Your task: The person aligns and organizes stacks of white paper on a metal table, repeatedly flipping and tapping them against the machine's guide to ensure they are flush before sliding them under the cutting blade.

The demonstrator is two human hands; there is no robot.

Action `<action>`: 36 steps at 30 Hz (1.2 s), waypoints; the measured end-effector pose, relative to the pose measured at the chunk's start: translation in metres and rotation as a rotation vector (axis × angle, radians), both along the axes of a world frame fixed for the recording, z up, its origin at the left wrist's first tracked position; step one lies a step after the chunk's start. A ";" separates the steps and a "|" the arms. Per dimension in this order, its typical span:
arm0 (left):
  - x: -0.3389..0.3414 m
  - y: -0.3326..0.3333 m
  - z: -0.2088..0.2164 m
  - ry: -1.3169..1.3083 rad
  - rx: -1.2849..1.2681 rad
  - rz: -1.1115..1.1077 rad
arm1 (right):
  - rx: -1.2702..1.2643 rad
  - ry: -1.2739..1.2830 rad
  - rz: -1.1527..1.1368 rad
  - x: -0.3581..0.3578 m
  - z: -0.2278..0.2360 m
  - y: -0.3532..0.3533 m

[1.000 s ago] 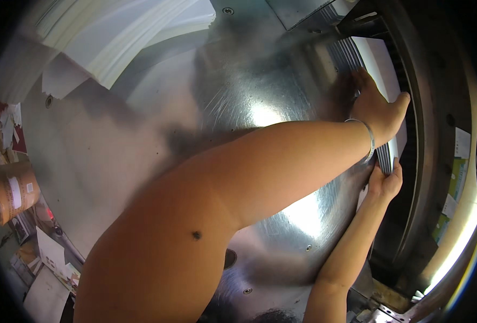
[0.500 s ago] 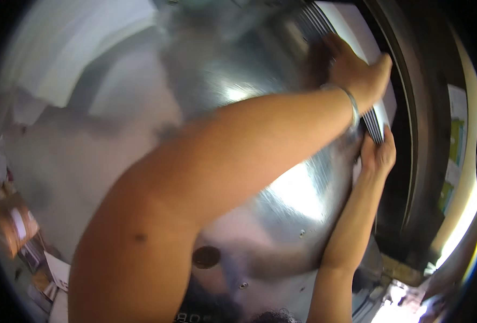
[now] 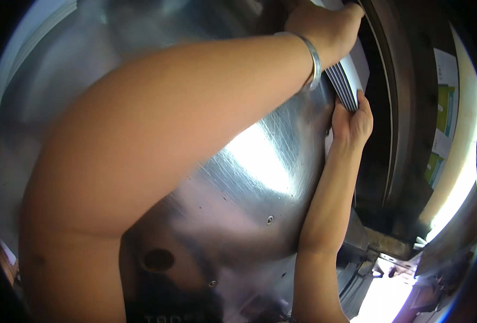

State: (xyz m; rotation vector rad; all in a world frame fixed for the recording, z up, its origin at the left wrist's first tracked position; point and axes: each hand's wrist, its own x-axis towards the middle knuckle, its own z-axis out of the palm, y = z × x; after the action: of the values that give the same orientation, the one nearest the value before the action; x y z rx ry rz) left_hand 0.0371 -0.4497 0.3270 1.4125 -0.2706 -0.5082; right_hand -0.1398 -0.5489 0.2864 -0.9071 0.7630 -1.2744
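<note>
A stack of white sheets (image 3: 349, 72), paper or card, shows several grey-and-white layers along its edge. It lies at the right side of a shiny, scratched metal surface (image 3: 217, 188). My left hand (image 3: 327, 27), with a silver bangle at its wrist, reaches across and is closed over the far part of the stack; its fingertips are partly hidden. At the near end, my right hand (image 3: 354, 121) grips the stack's corner between thumb and fingers.
Right of the stack runs a dark machine frame (image 3: 392, 134) with a long rail. Green-and-white labels (image 3: 444, 110) sit on a panel farther right. The metal surface has a round dark hole (image 3: 158, 260) and small screws (image 3: 270, 219). A bright glare lies at lower right.
My hands and the stack now appear higher and farther left, as does the metal surface around them. My left forearm spans more of the left side. Both hands stay on the stack.
</note>
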 end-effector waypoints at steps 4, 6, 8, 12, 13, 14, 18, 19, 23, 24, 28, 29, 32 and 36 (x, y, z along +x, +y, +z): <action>0.000 -0.016 -0.023 0.233 -0.288 -0.267 | 0.003 0.009 0.048 -0.011 0.002 -0.003; -0.006 -0.014 -0.024 0.156 -0.276 -0.201 | -0.009 0.111 0.159 -0.023 0.017 -0.010; -0.003 -0.017 -0.029 0.098 -0.256 -0.202 | -0.158 0.594 0.065 -0.002 0.036 0.015; -0.001 -0.007 -0.023 0.187 -0.217 -0.215 | -0.816 1.471 0.085 0.018 0.038 0.013; 0.002 -0.005 -0.024 0.210 -0.214 -0.237 | -0.817 1.446 0.249 0.029 0.038 -0.002; 0.002 -0.003 -0.022 0.209 -0.211 -0.234 | -0.813 1.430 0.400 0.039 0.041 -0.020; 0.005 -0.004 -0.023 0.178 -0.280 -0.225 | -0.908 1.562 0.316 0.077 0.030 -0.119; 0.005 0.000 -0.021 0.204 -0.253 -0.274 | -0.931 1.628 0.281 0.082 0.028 -0.132; 0.002 -0.004 -0.013 0.197 -0.259 -0.316 | -0.957 1.784 0.166 0.080 0.046 -0.170; 0.003 -0.005 -0.017 0.178 -0.232 -0.274 | -0.961 1.784 0.179 0.088 0.040 -0.170; 0.007 -0.009 -0.026 0.189 -0.298 -0.268 | -0.976 1.805 0.192 0.102 0.026 -0.176; 0.006 -0.007 -0.023 0.271 -0.327 -0.310 | -0.980 1.821 0.172 0.096 0.029 -0.178; 0.003 -0.005 -0.019 0.346 -0.339 -0.353 | -1.000 1.841 0.151 0.095 0.030 -0.182; -0.018 -0.009 -0.017 0.189 -0.395 -0.235 | -1.054 1.880 0.136 0.095 0.036 -0.176</action>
State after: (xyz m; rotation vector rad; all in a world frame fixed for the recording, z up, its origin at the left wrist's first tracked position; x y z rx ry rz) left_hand 0.0191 -0.4587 0.3099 0.9465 -0.3641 -0.7332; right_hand -0.0445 -0.7252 0.3228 -3.0558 1.3033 -0.2217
